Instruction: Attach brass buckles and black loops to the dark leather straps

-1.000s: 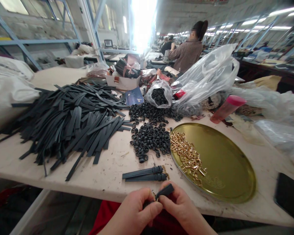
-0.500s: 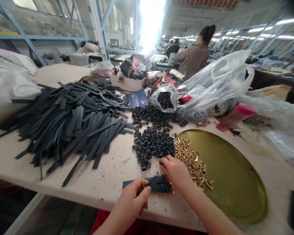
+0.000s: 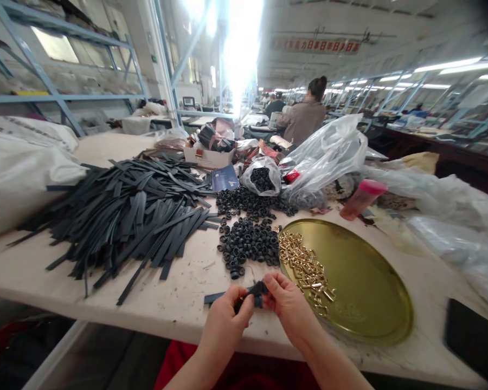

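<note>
My left hand [image 3: 231, 310] is closed around a short black strap [image 3: 254, 290], thumb on top, its end pointing right. At that end, my right hand [image 3: 285, 299] pinches what looks like a small black loop, largely covered by the fingertips. Beneath the hands, more black straps [image 3: 213, 298] lie flat on the table, mostly hidden. Just beyond is a heap of small black loops [image 3: 248, 241]. Gold buckles [image 3: 303, 260] are piled on the left side of a round gold tray [image 3: 361, 271], right of my right hand.
A large pile of loose black strips [image 3: 134, 216] covers the table's left. Behind the loops sit an open plastic bag of loops [image 3: 262, 180], a blue card [image 3: 225, 179] and a box [image 3: 209, 157]. A pink-lidded bottle [image 3: 363, 199] leans beyond the tray. A person [image 3: 305, 116] is farther back.
My right hand has moved from the edge of the loop heap to the strap's end at my left hand. The left hand still grips the strap. The camera view has shifted.
</note>
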`<control>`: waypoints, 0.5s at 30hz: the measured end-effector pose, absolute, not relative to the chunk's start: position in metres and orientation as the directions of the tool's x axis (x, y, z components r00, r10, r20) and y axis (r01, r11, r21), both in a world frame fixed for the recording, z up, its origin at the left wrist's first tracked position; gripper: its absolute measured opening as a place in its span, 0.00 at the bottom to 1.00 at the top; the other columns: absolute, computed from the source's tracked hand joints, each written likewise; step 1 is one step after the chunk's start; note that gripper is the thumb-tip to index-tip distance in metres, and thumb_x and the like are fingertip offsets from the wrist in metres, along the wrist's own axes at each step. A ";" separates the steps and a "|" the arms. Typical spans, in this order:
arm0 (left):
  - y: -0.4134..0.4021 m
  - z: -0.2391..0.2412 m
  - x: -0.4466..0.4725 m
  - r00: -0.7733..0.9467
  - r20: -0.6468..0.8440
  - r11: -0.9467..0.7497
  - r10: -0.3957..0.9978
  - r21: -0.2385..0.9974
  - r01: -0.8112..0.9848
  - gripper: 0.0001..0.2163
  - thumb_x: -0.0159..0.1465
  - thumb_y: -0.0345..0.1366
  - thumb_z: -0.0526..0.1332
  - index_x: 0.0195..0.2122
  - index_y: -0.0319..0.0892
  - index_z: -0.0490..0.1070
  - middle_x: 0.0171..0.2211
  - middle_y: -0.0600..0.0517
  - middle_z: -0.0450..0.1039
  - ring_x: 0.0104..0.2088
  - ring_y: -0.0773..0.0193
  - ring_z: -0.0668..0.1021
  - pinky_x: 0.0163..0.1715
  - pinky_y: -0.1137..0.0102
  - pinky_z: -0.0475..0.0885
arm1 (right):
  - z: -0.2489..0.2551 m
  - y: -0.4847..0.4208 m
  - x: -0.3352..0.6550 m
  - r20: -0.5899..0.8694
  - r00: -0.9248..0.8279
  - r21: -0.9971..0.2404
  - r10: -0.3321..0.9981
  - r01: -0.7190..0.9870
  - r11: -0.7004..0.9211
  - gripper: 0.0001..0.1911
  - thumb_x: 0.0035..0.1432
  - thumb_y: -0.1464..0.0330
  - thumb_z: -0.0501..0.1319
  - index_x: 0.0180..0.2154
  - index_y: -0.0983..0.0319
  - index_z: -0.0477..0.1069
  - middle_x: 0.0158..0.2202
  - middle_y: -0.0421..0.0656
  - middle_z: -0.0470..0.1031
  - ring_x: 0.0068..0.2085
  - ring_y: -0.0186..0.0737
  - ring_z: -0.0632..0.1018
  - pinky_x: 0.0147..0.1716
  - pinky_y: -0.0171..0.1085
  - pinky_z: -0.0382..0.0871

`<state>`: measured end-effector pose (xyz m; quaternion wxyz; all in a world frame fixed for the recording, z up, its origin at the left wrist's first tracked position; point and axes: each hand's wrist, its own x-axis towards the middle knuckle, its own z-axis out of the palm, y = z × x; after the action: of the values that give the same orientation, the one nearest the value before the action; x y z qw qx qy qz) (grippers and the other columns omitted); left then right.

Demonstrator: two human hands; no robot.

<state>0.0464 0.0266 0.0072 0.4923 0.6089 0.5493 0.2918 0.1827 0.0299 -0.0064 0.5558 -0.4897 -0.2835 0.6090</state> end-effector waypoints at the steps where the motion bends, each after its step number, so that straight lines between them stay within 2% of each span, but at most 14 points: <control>1: 0.023 0.008 0.048 0.223 -0.161 0.060 0.962 0.914 0.401 0.10 0.58 0.41 0.52 0.25 0.41 0.65 0.15 0.59 0.58 0.18 0.70 0.64 0.19 0.77 0.57 | -0.007 0.025 0.178 -0.274 0.119 -0.883 0.954 -0.425 -0.201 0.19 0.43 0.55 0.65 0.23 0.63 0.64 0.17 0.34 0.65 0.18 0.28 0.65 0.21 0.30 0.60; 3: 0.018 0.009 0.047 0.241 -0.153 0.036 0.958 0.903 0.429 0.10 0.58 0.40 0.51 0.25 0.42 0.65 0.15 0.59 0.58 0.18 0.70 0.64 0.20 0.76 0.57 | -0.009 0.016 0.173 -0.229 0.172 -0.907 0.958 -0.396 -0.146 0.18 0.44 0.55 0.64 0.22 0.62 0.64 0.16 0.33 0.64 0.19 0.28 0.65 0.21 0.30 0.59; 6: 0.011 0.010 0.043 0.315 -0.226 0.065 0.922 0.891 0.449 0.10 0.58 0.39 0.50 0.24 0.42 0.63 0.14 0.60 0.56 0.15 0.70 0.62 0.17 0.76 0.55 | -0.013 0.006 0.172 -0.114 0.223 -0.975 0.968 -0.214 -0.065 0.17 0.45 0.57 0.64 0.21 0.62 0.64 0.15 0.33 0.63 0.18 0.29 0.64 0.21 0.30 0.58; 8: 0.009 0.011 0.039 0.380 -0.249 0.052 0.891 0.887 0.460 0.09 0.58 0.38 0.50 0.22 0.42 0.62 0.14 0.61 0.56 0.15 0.71 0.62 0.16 0.76 0.54 | -0.015 0.001 0.173 -0.064 0.198 -0.990 0.978 -0.133 -0.038 0.16 0.44 0.58 0.65 0.21 0.62 0.64 0.15 0.32 0.62 0.18 0.29 0.64 0.19 0.30 0.57; 12: 0.004 0.016 0.039 0.417 -0.240 0.035 0.876 0.896 0.443 0.11 0.59 0.39 0.50 0.23 0.42 0.63 0.13 0.60 0.57 0.14 0.71 0.62 0.16 0.76 0.55 | -0.015 -0.005 0.171 -0.102 0.086 -0.976 0.991 -0.201 -0.083 0.15 0.42 0.58 0.66 0.25 0.62 0.67 0.17 0.33 0.64 0.18 0.29 0.64 0.17 0.30 0.58; 15: -0.002 0.018 0.041 0.403 -0.166 0.026 0.900 0.944 0.329 0.06 0.58 0.35 0.50 0.31 0.40 0.64 0.18 0.59 0.62 0.19 0.70 0.65 0.21 0.76 0.60 | -0.013 -0.008 0.169 -0.154 0.114 -0.959 0.981 -0.258 -0.121 0.15 0.44 0.58 0.65 0.24 0.63 0.68 0.17 0.33 0.64 0.18 0.28 0.64 0.19 0.30 0.58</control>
<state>0.0406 -0.0022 0.0183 0.5347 0.6447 0.4768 0.2668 0.1690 -0.0079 -0.0134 0.5552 -0.4989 -0.3625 0.5581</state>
